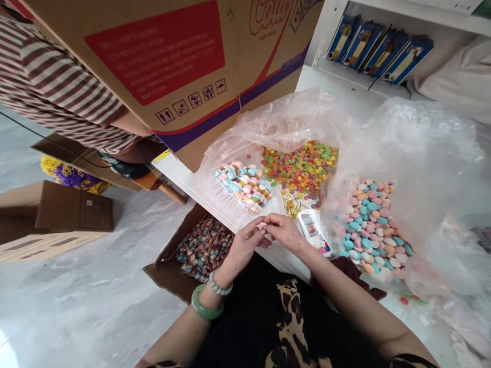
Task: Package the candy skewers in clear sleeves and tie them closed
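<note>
My left hand (245, 244) and my right hand (284, 233) meet at the table's near edge. Their fingertips pinch a small pink candy (262, 225) together, partly covered by the fingers. Just beyond lies a pile of pastel candies on white sticks (245, 186). Behind my right hand are many colorful ring gummies (303, 166) and some gold twist ties (292, 205). Beside its wrist lies a stack of white printed packets (311, 229). Loose pastel oval candies (374, 225) spread on clear plastic farther right.
A large cardboard carton (184, 56) stands at the back left. An open box of wrapped candy sticks (205, 248) sits below the table's left edge. Bunched clear plastic (422, 138) covers the right side. A person in a striped sleeve (65, 76) is behind the carton.
</note>
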A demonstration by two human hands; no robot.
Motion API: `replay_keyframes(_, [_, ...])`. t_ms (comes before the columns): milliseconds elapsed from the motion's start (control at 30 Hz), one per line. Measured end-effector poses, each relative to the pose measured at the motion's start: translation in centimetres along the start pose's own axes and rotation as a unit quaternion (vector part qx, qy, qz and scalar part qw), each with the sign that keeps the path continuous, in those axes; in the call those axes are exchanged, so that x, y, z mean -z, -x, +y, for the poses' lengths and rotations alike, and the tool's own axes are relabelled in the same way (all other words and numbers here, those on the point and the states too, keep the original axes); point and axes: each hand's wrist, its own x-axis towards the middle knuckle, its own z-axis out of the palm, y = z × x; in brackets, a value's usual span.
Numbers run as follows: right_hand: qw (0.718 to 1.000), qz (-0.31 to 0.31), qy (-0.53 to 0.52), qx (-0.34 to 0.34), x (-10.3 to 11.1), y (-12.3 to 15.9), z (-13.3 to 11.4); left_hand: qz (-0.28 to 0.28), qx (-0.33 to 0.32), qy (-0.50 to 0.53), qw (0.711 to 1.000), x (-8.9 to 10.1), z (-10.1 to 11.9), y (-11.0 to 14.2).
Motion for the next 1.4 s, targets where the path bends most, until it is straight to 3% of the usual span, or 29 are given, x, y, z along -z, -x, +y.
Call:
replay_keyframes(67, [0.995, -0.032, -0.084, -0.044, -1.8, 1.0, 0.1, 0.023, -0.008, 0.004, 1.0, 0.2, -0.6, 0.2])
replay_keyframes(133, [0.988, -0.036, -0.134, -0.068, -2.8, 0.8, -0.2, 0.081, -0.018, 0.007, 0.997, 1.1, -0.9, 0.6])
replay_keyframes(267, [0.967, 0.014, -0.225, -0.12, -4.0, -0.8, -1.2, 0.229, -0.071, -0.013, 0.971, 4.0, -0.9, 1.7])
replay_keyframes(333, [0.949, 0.016, -0.272, -0.156, -4.7, -1.5, -1.6, 0.253, -0.093, -0.023, 0.963, 5.2, -0.7, 2.0])
replay_keyframes(433, [0.931, 0.023, -0.314, -0.186, -5.9, -2.1, -2.0, 0.246, -0.097, -0.017, 0.964, 6.1, -0.5, 1.6])
replay_keyframes(567, [0.908, 0.011, -0.353, -0.225, -6.8, -3.4, -2.1, 0.208, -0.075, -0.02, 0.975, 5.7, -0.1, 0.8])
replay_keyframes(733, [0.906, 0.016, -0.341, -0.25, -6.8, -4.0, -1.9, 0.139, -0.041, -0.025, 0.989, 4.8, 0.2, 1.1])
replay_keyframes(833, [0.937, 0.068, -0.281, -0.196, -5.5, -1.9, -1.4, 0.152, -0.024, 0.011, 0.988, 4.8, 0.6, 1.6])
replay_keyframes(900, [0.977, 0.11, -0.148, -0.107, -4.0, 0.5, -0.7, 0.161, -0.016, 0.042, 0.986, 4.6, 1.0, 1.6])
replay_keyframes(967, [0.993, 0.104, -0.036, -0.047, -2.2, 3.2, 0.0, 0.15, -0.009, 0.062, 0.987, 4.1, 1.4, 1.2])
replay_keyframes(1033, [0.997, 0.061, 0.031, -0.039, -0.7, 5.6, 0.6, 0.129, -0.009, 0.074, 0.989, 3.2, 1.4, 0.5])
replay_keyframes(1167, [0.984, 0.065, 0.164, 0.019, 0.5, 8.7, 1.7, 0.088, -0.016, 0.081, 0.993, 0.8, 0.8, -0.7])
replay_keyframes(1300, [0.977, 0.082, 0.196, 0.016, 0.6, 9.6, 2.8, 0.071, -0.002, 0.069, 0.995, -0.8, 0.2, -0.9])
replay_keyframes(1400, [0.977, 0.076, 0.2, 0.013, 0.9, 10.0, 3.3, 0.093, -0.021, 0.057, 0.994, -0.9, -0.3, -1.1])
